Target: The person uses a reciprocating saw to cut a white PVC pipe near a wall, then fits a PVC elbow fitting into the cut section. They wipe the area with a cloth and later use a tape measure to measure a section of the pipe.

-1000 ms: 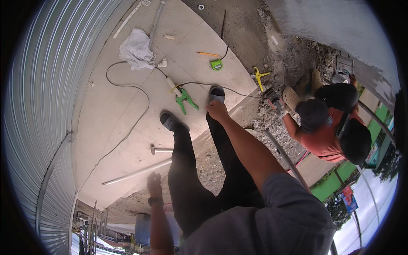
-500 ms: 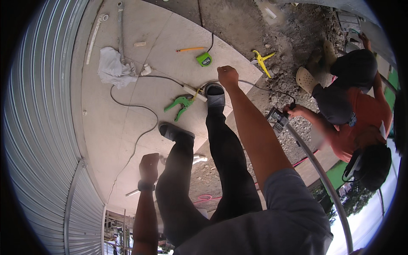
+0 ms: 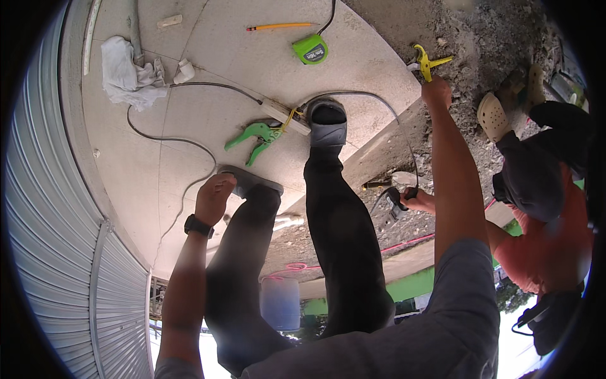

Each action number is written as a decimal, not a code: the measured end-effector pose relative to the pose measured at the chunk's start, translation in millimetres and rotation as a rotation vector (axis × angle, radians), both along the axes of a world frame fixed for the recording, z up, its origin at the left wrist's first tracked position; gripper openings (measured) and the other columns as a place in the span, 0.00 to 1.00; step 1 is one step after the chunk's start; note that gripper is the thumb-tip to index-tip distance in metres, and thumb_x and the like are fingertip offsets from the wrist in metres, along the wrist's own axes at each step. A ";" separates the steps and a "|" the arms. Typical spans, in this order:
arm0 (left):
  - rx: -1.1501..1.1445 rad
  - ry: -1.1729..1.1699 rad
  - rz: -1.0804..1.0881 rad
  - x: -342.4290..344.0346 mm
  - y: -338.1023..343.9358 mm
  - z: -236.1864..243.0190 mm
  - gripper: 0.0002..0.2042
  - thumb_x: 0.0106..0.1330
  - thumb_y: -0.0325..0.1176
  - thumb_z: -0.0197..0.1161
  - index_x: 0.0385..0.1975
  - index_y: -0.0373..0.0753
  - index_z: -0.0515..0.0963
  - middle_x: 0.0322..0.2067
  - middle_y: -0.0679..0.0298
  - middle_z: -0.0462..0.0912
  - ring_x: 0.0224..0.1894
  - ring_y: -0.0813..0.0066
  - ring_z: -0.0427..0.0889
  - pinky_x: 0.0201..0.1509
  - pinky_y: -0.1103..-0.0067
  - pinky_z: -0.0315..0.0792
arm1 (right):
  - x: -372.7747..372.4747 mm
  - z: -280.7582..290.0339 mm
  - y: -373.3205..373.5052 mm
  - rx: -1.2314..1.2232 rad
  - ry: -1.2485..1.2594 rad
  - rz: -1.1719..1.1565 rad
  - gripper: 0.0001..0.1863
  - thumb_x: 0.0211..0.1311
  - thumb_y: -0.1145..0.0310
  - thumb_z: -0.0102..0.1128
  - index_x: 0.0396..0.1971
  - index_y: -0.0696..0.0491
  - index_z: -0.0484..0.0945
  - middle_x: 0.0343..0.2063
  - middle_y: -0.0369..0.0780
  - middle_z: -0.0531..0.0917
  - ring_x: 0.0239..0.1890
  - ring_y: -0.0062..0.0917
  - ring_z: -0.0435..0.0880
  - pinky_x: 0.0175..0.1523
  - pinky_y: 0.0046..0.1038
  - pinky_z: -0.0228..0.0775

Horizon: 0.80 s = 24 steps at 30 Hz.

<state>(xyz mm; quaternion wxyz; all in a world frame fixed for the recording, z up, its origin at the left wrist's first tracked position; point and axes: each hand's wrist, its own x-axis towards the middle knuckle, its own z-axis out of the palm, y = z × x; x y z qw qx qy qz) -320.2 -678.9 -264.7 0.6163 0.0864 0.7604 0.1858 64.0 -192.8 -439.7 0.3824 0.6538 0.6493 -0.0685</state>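
My right hand (image 3: 437, 93) reaches forward to the right, its fingers closed around one handle of a yellow pipe cutter (image 3: 424, 58) at the tile edge. The cutter's other handle sticks out to the right. Beside my left shoe hangs my left hand (image 3: 215, 193), fingers loosely bent with nothing visible in them; a dark watch (image 3: 198, 226) is on that wrist. Between my feet and the tape measure (image 3: 310, 49) lie a green pipe cutter (image 3: 257, 138) and a white power strip (image 3: 284, 116). The power strip touches my right shoe.
A pencil (image 3: 281, 26) lies near the tape measure. A white cloth (image 3: 129, 74), a pipe fitting (image 3: 184, 71) and a black cable (image 3: 170, 139) lie leftward. At right, a crouching co-worker in orange (image 3: 536, 252) holds a dark power tool (image 3: 396, 201) over rubble. Corrugated metal (image 3: 50, 234) borders the left.
My right hand has moved right, from above my shoe to the yellow pipe cutter. My left hand has moved forward beside my left shoe. The co-worker's tool has lowered and the grey pipe has left view.
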 end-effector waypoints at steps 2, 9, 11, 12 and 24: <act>-0.037 0.019 -0.031 -3.0 -23.9 -1.4 0.13 0.72 0.36 0.64 0.48 0.34 0.82 0.40 0.59 0.88 0.45 0.71 0.86 0.52 0.75 0.77 | 8.8 -0.3 -7.0 0.148 -0.015 0.178 0.20 0.67 0.60 0.56 0.55 0.52 0.77 0.50 0.44 0.84 0.50 0.43 0.84 0.56 0.44 0.77; -0.298 0.057 0.011 -11.1 -49.9 38.4 0.18 0.70 0.43 0.66 0.47 0.34 0.83 0.43 0.55 0.88 0.47 0.66 0.87 0.52 0.73 0.78 | -34.0 81.6 -43.4 0.447 0.583 -0.014 0.17 0.69 0.62 0.52 0.48 0.60 0.77 0.42 0.55 0.82 0.42 0.52 0.83 0.48 0.50 0.74; -0.197 0.060 0.042 -5.9 -35.0 49.6 0.18 0.70 0.43 0.66 0.48 0.34 0.82 0.42 0.55 0.88 0.46 0.66 0.87 0.51 0.73 0.78 | -71.5 115.9 -73.2 0.323 0.781 -0.156 0.17 0.70 0.63 0.53 0.47 0.62 0.77 0.38 0.56 0.83 0.41 0.52 0.83 0.46 0.48 0.74; -0.189 0.053 0.057 -2.1 -25.5 54.7 0.18 0.70 0.43 0.67 0.48 0.34 0.82 0.42 0.55 0.88 0.46 0.66 0.87 0.51 0.73 0.78 | -93.0 130.8 -93.5 0.239 0.905 -0.223 0.16 0.70 0.65 0.54 0.46 0.62 0.77 0.37 0.55 0.83 0.41 0.51 0.83 0.46 0.47 0.74; 0.041 0.030 0.371 16.7 -60.1 57.6 0.16 0.72 0.37 0.66 0.52 0.34 0.80 0.40 0.59 0.87 0.44 0.75 0.85 0.50 0.79 0.76 | -400.7 76.8 -256.7 -0.112 1.097 -0.053 0.17 0.58 0.76 0.60 0.48 0.61 0.75 0.39 0.56 0.80 0.43 0.55 0.81 0.52 0.47 0.76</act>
